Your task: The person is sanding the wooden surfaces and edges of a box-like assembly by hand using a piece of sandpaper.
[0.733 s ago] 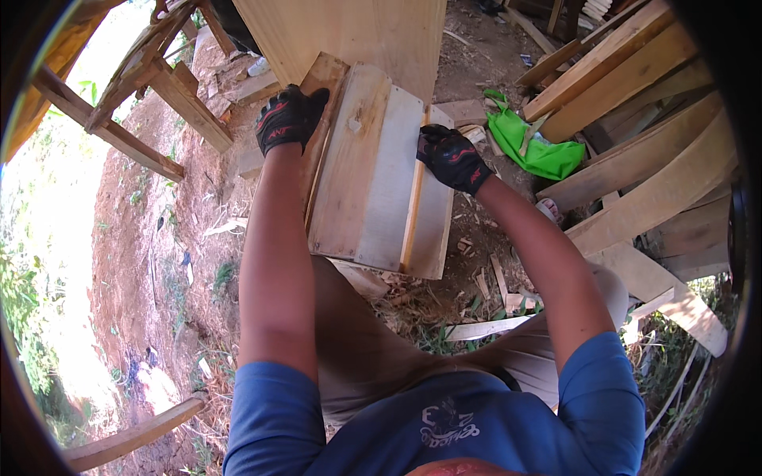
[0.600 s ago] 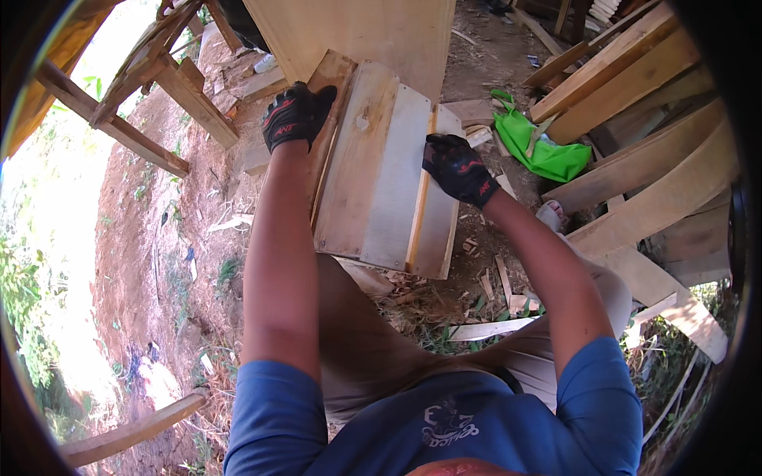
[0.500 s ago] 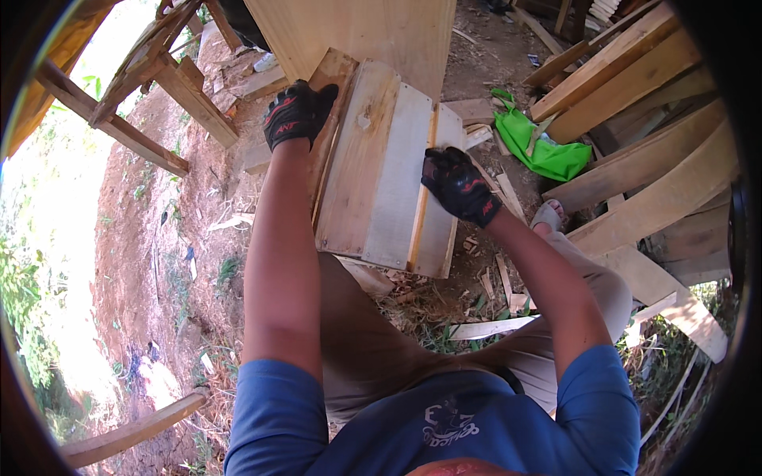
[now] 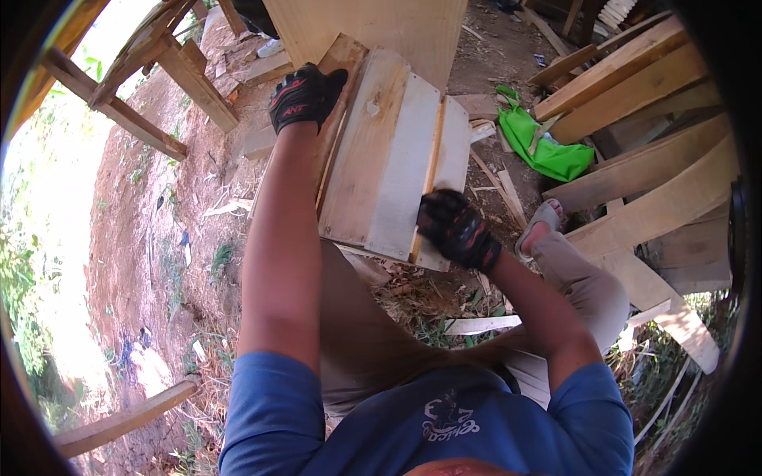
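A panel of pale, joined wooden boards [image 4: 361, 174] lies tilted in front of my legs. Along its right part runs a narrow orange-toned strip [image 4: 435, 143]. My left hand [image 4: 303, 99], in a black glove with red marks, grips the edge of a darker brown plank [image 4: 343, 59] at the panel's far left side. Also gloved, my right hand [image 4: 459, 230] is closed at the near right part of the panel, over the lower end of the strip. Its fingers are curled and slightly blurred, and whatever they hold is hidden.
A large light wooden sheet [image 4: 373, 32] stands beyond the panel. Long planks [image 4: 627, 79] are stacked at the right, beside a bright green bag [image 4: 548, 151]. A wooden frame [image 4: 131, 103] stands at the far left. Wood scraps [image 4: 508, 194] litter the dirt floor.
My right hand has slid toward me along the strip, from mid-panel to its near end. My left hand keeps its place on the plank, and the view has shifted slightly.
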The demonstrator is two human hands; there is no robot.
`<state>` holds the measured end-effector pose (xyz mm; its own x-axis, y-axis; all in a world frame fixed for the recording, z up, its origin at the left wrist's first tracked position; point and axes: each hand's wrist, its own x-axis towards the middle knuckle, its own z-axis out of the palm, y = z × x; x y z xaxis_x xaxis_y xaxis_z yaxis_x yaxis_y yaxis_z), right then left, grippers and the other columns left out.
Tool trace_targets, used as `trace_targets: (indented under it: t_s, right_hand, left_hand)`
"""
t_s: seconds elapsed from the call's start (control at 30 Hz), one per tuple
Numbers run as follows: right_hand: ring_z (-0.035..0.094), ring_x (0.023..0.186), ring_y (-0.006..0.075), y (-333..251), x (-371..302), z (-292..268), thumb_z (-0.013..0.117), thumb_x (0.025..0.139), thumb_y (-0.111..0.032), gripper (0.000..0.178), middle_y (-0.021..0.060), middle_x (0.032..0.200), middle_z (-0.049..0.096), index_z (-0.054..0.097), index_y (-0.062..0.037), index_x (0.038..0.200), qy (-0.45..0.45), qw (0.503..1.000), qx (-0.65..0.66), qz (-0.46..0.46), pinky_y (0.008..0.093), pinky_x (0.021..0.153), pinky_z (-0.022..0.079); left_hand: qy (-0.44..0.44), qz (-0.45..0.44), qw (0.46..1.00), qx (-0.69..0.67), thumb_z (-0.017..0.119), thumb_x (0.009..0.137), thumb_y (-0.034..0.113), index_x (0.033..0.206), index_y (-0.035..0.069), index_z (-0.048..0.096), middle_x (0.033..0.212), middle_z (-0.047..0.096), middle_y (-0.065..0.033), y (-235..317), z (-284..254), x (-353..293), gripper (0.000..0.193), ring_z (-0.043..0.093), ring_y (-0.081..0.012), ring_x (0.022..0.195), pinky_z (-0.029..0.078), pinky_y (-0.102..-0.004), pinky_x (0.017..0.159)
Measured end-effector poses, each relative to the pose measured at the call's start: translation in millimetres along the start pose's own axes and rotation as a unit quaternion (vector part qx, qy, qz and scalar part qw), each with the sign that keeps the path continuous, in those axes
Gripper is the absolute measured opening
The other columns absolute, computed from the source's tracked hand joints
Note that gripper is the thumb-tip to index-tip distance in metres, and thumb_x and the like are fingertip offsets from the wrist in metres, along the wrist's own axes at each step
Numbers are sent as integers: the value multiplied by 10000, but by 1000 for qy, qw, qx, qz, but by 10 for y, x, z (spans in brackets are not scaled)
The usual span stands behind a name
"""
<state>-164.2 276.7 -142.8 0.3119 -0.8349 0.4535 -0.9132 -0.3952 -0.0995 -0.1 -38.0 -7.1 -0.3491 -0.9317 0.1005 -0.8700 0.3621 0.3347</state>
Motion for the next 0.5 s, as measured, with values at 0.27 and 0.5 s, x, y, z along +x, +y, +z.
trace_targets:
  t_s: [0.27,0.5]
  right_hand:
    - [683,1242,326,1744,689,216,636,1031,-278,246,148,1272,749,747,-97,1156,-35,991,-93,95,470,1124,492]
    - [665,1271,358,1795,726,397,621,1031,-267,275,184,1304,730,729,-67,1186,-8,988,-109,107,485,1120,503]
  left_hand:
    - [16,-2,1000,-1,634,949,686,1297,100,738,1322,735,-215,-1,41,62,689,686,-406,1254,541,-509,1065]
    - [-17,3,1000,13,576,942,775,1429,100,667,1353,718,-237,-63,17,103,837,670,-430,1277,528,-541,1082]
